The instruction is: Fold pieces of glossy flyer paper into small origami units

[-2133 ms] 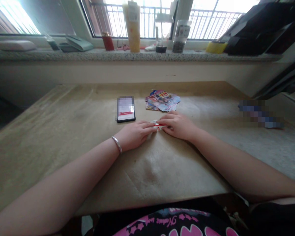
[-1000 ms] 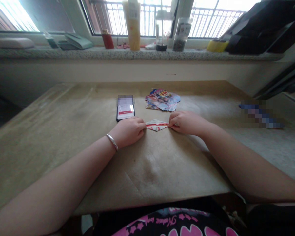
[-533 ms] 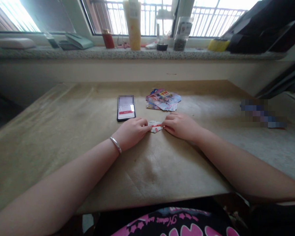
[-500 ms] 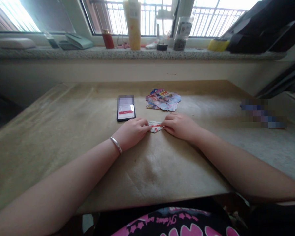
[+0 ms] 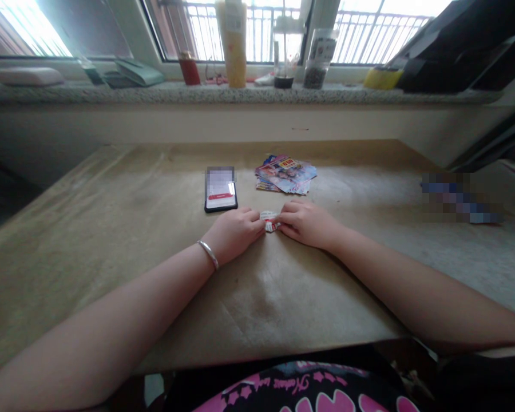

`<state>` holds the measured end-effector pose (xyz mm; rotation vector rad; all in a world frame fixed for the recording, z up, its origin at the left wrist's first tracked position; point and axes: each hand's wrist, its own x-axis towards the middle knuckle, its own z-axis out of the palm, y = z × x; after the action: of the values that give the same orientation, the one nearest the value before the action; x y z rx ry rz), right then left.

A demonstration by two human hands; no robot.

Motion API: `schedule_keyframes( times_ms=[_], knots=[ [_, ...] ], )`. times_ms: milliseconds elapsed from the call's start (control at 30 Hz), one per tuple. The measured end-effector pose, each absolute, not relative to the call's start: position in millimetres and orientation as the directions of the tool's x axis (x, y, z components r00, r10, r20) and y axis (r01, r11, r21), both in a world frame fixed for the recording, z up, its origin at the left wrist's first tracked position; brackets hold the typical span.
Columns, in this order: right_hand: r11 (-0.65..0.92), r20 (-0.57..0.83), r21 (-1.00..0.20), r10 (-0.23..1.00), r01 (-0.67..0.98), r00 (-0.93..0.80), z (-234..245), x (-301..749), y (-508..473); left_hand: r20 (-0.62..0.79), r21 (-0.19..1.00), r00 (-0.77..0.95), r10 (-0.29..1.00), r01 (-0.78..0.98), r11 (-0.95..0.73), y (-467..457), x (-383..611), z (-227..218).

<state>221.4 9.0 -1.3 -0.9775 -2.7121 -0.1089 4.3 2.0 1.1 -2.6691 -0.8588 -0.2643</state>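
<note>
A small folded piece of paper (image 5: 269,216), white with red and dark print, lies on the table between my hands. My left hand (image 5: 236,232), with a silver bangle at the wrist, has its fingers closed together on the paper's left edge. From the other side, the fingers of my right hand (image 5: 305,222) press on the right part of the paper and cover it. Just beyond my left hand lies a phone (image 5: 221,201) with a lit screen. A loose pile of colourful printed leaflets (image 5: 285,174) rests behind the paper.
The table (image 5: 257,303) is covered in beige and ends at a wall below a granite sill (image 5: 133,96). Bottles, including a yellow one (image 5: 234,51) and a red one (image 5: 189,68), stand on the sill. A blurred-out flat item (image 5: 459,200) lies far right.
My right hand has shifted left, its fingers now reaching further over the paper. The left hand has moved slightly right and down, and less of the paper shows.
</note>
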Motion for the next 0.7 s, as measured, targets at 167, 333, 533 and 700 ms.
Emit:
schedule_keyframes(
  times_ms=[167, 333, 533, 700],
  knots=[
    [0.724, 0.203, 0.062, 0.665, 0.687, -0.719, 6, 218, 2, 0.269, -0.283, 0.808, 0.524, 0.586, -0.759, 0, 3, 3],
    [0.680, 0.162, 0.094, 0.710, 0.727, -0.685, 11, 212, -6, 0.270, -0.272, 0.797, 0.540, 0.601, -0.752, -2, 3, 4],
    [0.752, 0.201, 0.115, 0.622, 0.649, -0.757, 7, 215, -2, 0.251, -0.254, 0.806, 0.536, 0.589, -0.767, 1, 2, 1],
    [0.739, 0.237, 0.105, 0.632, 0.666, -0.738, 4, 217, 0, 0.274, -0.231, 0.814, 0.512, 0.573, -0.787, 7, 2, 0]
  ],
)
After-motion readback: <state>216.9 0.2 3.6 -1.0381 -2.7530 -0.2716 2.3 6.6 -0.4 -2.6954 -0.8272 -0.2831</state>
